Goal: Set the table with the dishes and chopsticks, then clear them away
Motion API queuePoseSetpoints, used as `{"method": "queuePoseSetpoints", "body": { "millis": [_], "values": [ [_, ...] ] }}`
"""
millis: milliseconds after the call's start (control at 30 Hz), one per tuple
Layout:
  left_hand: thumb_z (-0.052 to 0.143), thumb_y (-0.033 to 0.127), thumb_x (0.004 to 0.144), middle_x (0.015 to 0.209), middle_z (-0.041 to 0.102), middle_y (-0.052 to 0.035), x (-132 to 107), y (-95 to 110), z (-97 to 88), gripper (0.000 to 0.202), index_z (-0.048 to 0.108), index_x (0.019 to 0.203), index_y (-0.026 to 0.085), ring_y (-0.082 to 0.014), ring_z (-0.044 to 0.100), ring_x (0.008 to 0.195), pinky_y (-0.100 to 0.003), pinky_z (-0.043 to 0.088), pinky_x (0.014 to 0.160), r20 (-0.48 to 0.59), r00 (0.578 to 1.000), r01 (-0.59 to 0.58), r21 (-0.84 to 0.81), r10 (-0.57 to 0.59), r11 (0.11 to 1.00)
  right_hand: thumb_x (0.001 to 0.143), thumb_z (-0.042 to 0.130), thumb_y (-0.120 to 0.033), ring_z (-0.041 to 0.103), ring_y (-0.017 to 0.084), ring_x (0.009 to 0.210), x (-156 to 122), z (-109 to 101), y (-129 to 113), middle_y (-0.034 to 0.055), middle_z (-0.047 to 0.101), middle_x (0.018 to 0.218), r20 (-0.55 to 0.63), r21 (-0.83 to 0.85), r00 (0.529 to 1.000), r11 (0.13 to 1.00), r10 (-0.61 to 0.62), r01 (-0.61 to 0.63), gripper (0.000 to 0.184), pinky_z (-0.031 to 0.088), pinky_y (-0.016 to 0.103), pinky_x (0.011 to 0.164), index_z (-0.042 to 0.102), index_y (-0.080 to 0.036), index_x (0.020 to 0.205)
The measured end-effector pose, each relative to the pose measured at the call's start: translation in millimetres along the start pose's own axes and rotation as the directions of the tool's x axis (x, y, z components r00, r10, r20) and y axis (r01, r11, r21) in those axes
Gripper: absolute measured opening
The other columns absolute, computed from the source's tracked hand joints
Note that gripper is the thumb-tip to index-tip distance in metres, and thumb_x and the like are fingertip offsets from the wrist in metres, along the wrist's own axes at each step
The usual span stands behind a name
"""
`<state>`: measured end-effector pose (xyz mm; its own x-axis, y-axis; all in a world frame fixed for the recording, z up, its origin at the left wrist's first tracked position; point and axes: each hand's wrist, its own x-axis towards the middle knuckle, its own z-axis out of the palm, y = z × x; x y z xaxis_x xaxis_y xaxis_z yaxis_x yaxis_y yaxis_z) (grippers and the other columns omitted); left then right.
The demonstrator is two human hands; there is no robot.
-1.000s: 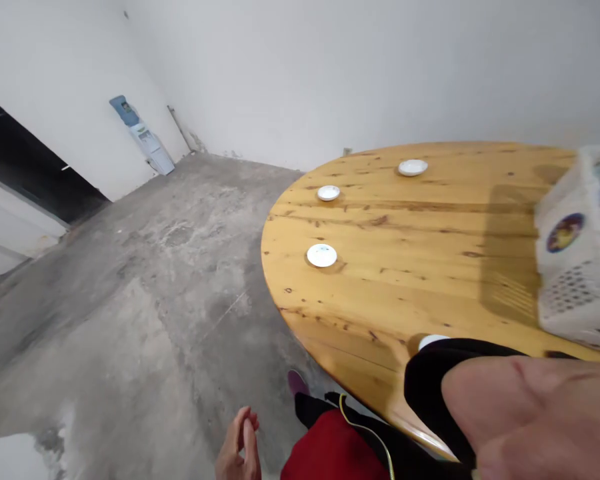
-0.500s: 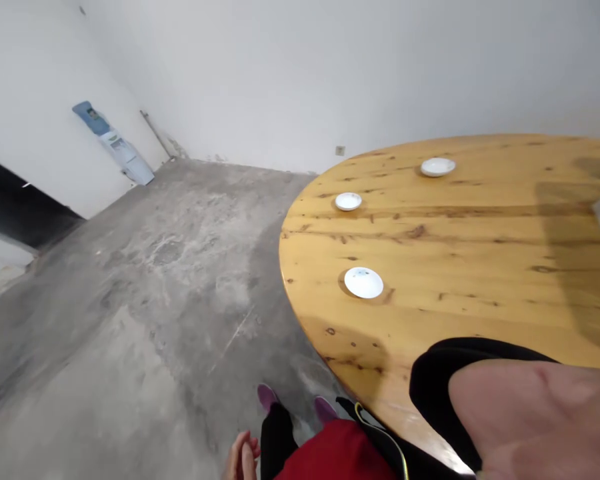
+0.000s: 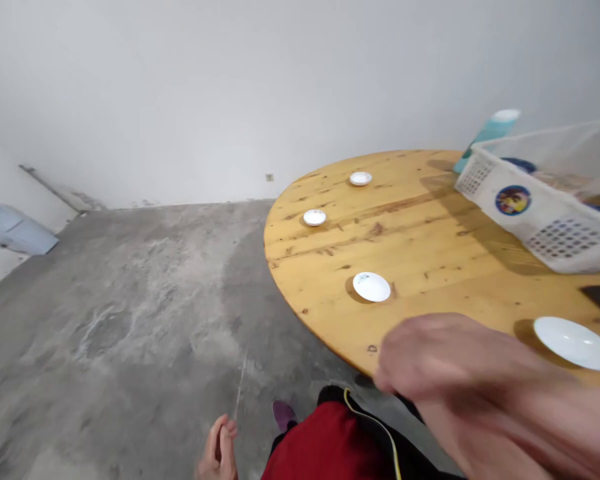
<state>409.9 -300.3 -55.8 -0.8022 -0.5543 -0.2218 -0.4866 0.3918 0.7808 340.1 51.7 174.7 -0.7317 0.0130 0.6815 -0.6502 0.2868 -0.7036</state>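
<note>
My right hand (image 3: 425, 353) is over the near edge of the round wooden table (image 3: 325, 280), blurred and seen from its back, its fingers hidden. The forearm crosses in from the lower right. Nearest to this hand is a small white dish (image 3: 371, 287), just beyond it and apart from it. A larger white plate (image 3: 575, 343) lies behind the forearm, at the right. My left hand (image 3: 217, 450) hangs low over the floor, away from the table. Its fingers are curled in towards the thumb, with nothing seen in them.
Two more small white dishes (image 3: 315, 217) (image 3: 361, 179) sit farther back on the table. A white plastic basket (image 3: 545, 220) with things in it stands at the right, a teal cylinder (image 3: 490, 137) behind it. Grey concrete floor (image 3: 155, 320) lies left, a pale water dispenser (image 3: 20, 230) by the wall.
The view has swung right, bringing the basket and the larger plate into sight. The right arm has changed pose, so the hand now shows over the table edge. The small dishes stay in place.
</note>
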Motion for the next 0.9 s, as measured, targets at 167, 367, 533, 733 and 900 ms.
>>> {"method": "queuePoseSetpoints", "body": {
  "millis": [167, 367, 533, 733, 900],
  "values": [
    [0.05, 0.066, 0.08, 0.104, 0.078, -0.0143, 77, 23, -3.9, 0.058, 0.071, 0.105, 0.018, -0.0314, 0.075, 0.099, -0.041, 0.06, 0.087, 0.225, 0.968, -0.119, 0.01, 0.114, 0.993, 0.095, 0.052, -0.02, 0.06, 0.01, 0.049, -19, 101, 58, 0.0018, 0.07, 0.081, -0.122, 0.026, 0.965, 0.973, 0.231, -0.23, 0.026, 0.053, 0.024, 0.049, 0.061, -0.022, 0.12],
    [0.046, 0.059, 0.086, 0.105, 0.078, -0.013, 127, 68, 57.7, 0.051, 0.07, 0.107, 0.019, -0.0273, 0.074, 0.097, -0.036, 0.059, 0.085, 0.454, 0.861, -0.241, -0.029, 0.227, 0.97, 0.086, 0.052, -0.039, 0.054, 0.009, 0.04, -84, 172, 141, -0.0015, 0.065, 0.07, 0.005, 0.189, 0.624, 0.612, 0.781, -0.768, 0.028, 0.042, 0.023, 0.043, 0.061, -0.018, 0.102],
    [0.044, 0.06, 0.088, 0.102, 0.079, -0.0122, 165, 110, 99.6, 0.052, 0.071, 0.109, 0.02, -0.0268, 0.075, 0.095, -0.036, 0.059, 0.084, 0.615, 0.724, -0.375, -0.029, 0.312, 0.927, 0.068, 0.051, -0.049, 0.051, 0.009, 0.036, -70, 205, 199, -0.0027, 0.064, 0.063, 0.067, 0.33, 0.36, 0.32, 0.93, -0.888, 0.038, 0.034, 0.021, 0.039, 0.057, -0.018, 0.09],
    [0.046, 0.062, 0.088, 0.098, 0.079, -0.0117, 228, 171, 125.2, 0.053, 0.072, 0.105, 0.02, -0.0271, 0.075, 0.09, -0.036, 0.059, 0.082, 0.669, 0.659, -0.474, 0.015, 0.344, 0.88, 0.065, 0.049, -0.044, 0.051, 0.008, 0.04, -3, 206, 251, -0.0041, 0.063, 0.065, -0.041, 0.439, 0.326, 0.31, 0.945, -0.844, 0.037, 0.035, 0.021, 0.043, 0.059, -0.018, 0.089],
    [0.044, 0.055, 0.089, 0.094, 0.078, -0.0099, 261, 232, 162.5, 0.046, 0.07, 0.103, 0.02, -0.0245, 0.075, 0.088, -0.034, 0.058, 0.081, 0.708, 0.582, -0.543, -0.028, 0.4, 0.839, 0.067, 0.049, -0.043, 0.054, 0.01, 0.045, 25, 188, 272, -0.0027, 0.064, 0.065, -0.125, 0.428, 0.328, 0.349, 0.936, -0.834, 0.034, 0.039, 0.024, 0.048, 0.062, -0.017, 0.086]
  ]
}}
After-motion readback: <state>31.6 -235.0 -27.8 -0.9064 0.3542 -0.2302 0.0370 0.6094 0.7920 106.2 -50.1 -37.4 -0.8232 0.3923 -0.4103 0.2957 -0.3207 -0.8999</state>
